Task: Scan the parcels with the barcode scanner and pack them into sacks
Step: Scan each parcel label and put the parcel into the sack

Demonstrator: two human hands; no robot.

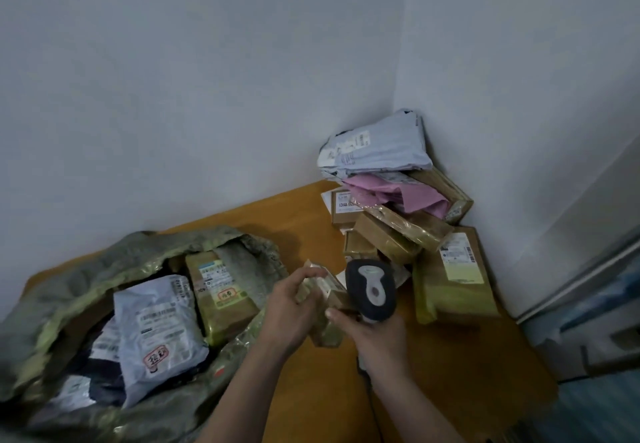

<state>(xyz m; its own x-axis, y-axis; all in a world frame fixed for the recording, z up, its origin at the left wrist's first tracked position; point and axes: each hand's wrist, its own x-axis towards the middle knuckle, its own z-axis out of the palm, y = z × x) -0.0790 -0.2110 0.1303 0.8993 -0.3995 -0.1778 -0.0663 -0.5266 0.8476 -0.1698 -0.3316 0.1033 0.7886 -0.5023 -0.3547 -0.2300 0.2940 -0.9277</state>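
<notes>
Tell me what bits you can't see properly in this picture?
All in the head view:
Small parcel: label blurred, partly covered by the left hand and barcode scanner.
Scanner handle: hidden in the right hand.
Sack: cut off by the left and bottom edges; deeper parcels hidden by top ones.
Corner pile: label print too small.

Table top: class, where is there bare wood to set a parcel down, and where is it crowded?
Bare table shows by the wall, between the open sack and the parcel pile, and at the near right, in front of the large brown box. Crowded: the corner under the pile and the left side under the sack.
</notes>
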